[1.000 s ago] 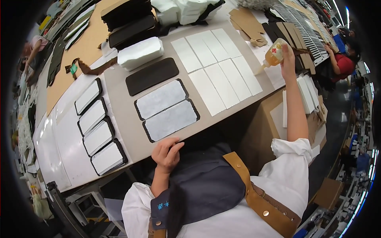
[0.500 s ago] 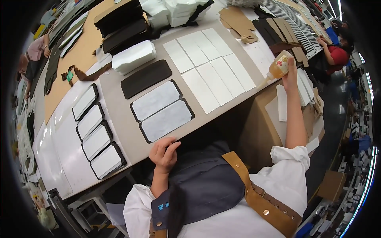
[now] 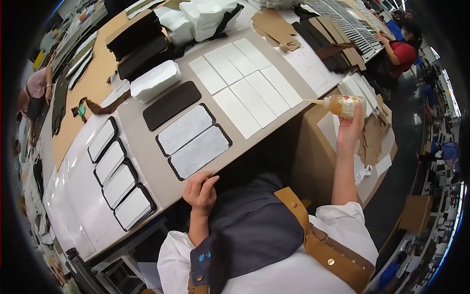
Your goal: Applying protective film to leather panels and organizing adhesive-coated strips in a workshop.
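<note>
My right hand (image 3: 350, 131) is wrapped round a squeeze bottle (image 3: 340, 105) of amber liquid, likely glue. The bottle lies sideways, its thin nozzle pointing left beside the board's right edge. My left hand (image 3: 200, 193) rests at the table's near edge, its fingers loosely curled with nothing visible in them. Just beyond it, two pale grey rounded panels (image 3: 199, 151) with dark borders lie side by side. Behind those is a plain dark brown panel (image 3: 172, 106). Several white rectangular sheets (image 3: 253, 100) lie edge to edge in two rows on the grey board (image 3: 149, 164).
Left, several dark-edged white panels (image 3: 120, 183) lie in a column. A white stack (image 3: 155, 81) and dark stacks (image 3: 143, 58) stand farther back. Brown card pieces (image 3: 275, 30) lie beyond the sheets. A cardboard box (image 3: 313, 147) stands right, below the table. A co-worker in red (image 3: 405, 51) works far right.
My right hand has come down and nearer with the bottle, which has turned from slanting downward to nearly level. The left hand stays curled at the table edge. The view has shifted slightly.
</note>
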Tool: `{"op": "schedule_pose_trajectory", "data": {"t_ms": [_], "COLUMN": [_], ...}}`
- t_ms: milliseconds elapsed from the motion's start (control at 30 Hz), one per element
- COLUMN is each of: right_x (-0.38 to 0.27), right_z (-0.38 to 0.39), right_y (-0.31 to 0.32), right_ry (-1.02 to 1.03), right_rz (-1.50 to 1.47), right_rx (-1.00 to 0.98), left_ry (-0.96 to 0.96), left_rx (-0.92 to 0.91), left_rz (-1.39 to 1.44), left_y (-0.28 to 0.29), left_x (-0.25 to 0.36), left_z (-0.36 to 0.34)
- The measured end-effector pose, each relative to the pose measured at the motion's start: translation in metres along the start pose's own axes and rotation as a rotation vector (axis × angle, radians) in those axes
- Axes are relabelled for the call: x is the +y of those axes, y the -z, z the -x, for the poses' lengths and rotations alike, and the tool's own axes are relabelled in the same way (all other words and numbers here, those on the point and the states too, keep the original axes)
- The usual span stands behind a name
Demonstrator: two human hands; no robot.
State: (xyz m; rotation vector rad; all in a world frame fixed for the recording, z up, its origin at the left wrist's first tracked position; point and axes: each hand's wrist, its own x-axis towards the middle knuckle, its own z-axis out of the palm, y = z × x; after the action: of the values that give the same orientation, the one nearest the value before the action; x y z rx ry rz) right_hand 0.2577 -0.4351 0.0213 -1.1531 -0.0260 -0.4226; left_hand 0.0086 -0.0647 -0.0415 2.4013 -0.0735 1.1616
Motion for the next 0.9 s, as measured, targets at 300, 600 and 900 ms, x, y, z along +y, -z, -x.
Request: {"op": "schedule_pose_trajectory", "data": {"t_ms": [300,600,900], "right_x": [0.019,0.019,0.022], "right_z": [0.014,0.021,0.044], "right_y": [-0.009,-0.013,-0.025], "right_ry": [0.126,0.164,0.141], "right_rz": [0.107,0.195,0.18], "right_rx": [0.175,0.13,0.087], "left_ry": [-0.011,0.006,-0.004], "left_rx": [0.001,-0.004,-0.001], "left_rz": [-0.012,0.002,-0.005], "left_y": [-0.001,0.0,0.001], "left_x": [0.0,0.001,0.001], "left_z": [0.001,0.0,0.001]}}
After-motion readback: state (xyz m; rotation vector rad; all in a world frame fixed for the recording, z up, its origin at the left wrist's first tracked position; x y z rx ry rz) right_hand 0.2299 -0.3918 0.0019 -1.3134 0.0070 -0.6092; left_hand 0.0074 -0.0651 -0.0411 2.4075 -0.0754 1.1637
